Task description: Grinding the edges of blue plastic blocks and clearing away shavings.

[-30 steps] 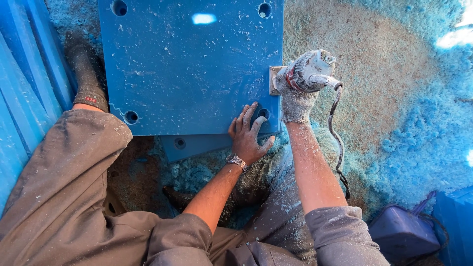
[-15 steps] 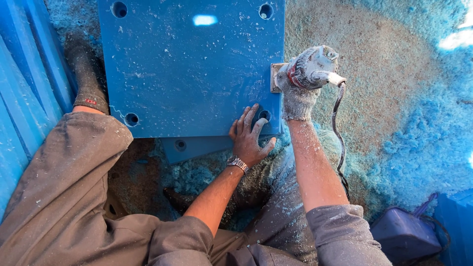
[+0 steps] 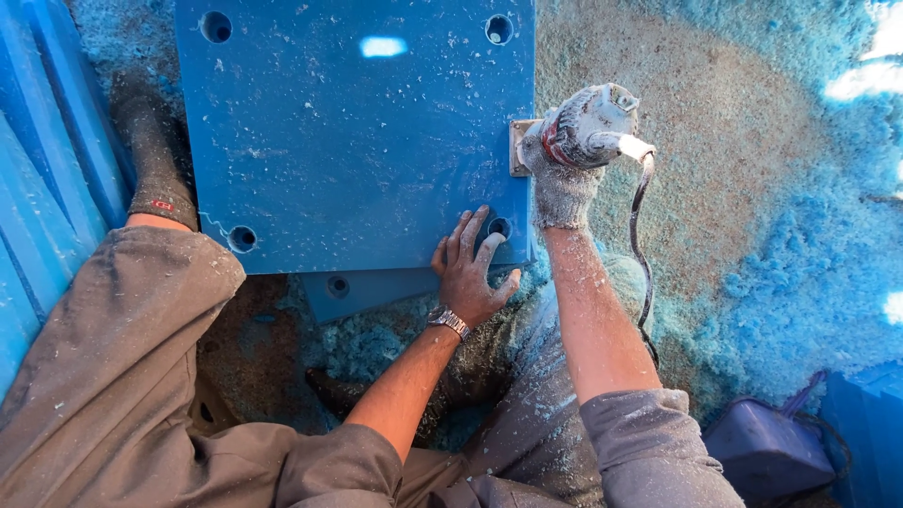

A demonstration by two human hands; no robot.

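**Power tool at the edge of a blue plate, bare hand pressing its corner**

The right hand (image 3: 564, 183), in a dusty grey knit glove, has its grip closed around the body of a hand-held power tool (image 3: 588, 127), at about 2 o'clock from the middle of the view. The tool's metal base sits against the right edge of a large blue plate (image 3: 357, 141), which fills the upper centre, from 11 to 1 o'clock. A dark cable (image 3: 641, 235) hangs from the tool and runs down beside the right forearm.

The left hand (image 3: 470, 268) is bare, with a metal watch (image 3: 449, 322) at the wrist. It lies flat with fingers spread on the plate's lower right corner, holding nothing, fingertips just beside a round hole (image 3: 499, 227) there. More holes show at the plate's other corners. A second blue plate (image 3: 367, 287) peeks out beneath the lower edge.

Blue shavings (image 3: 800, 254) cover the floor at 3 o'clock. A dark-socked foot (image 3: 150, 160) rests at 9 o'clock beside the plate.
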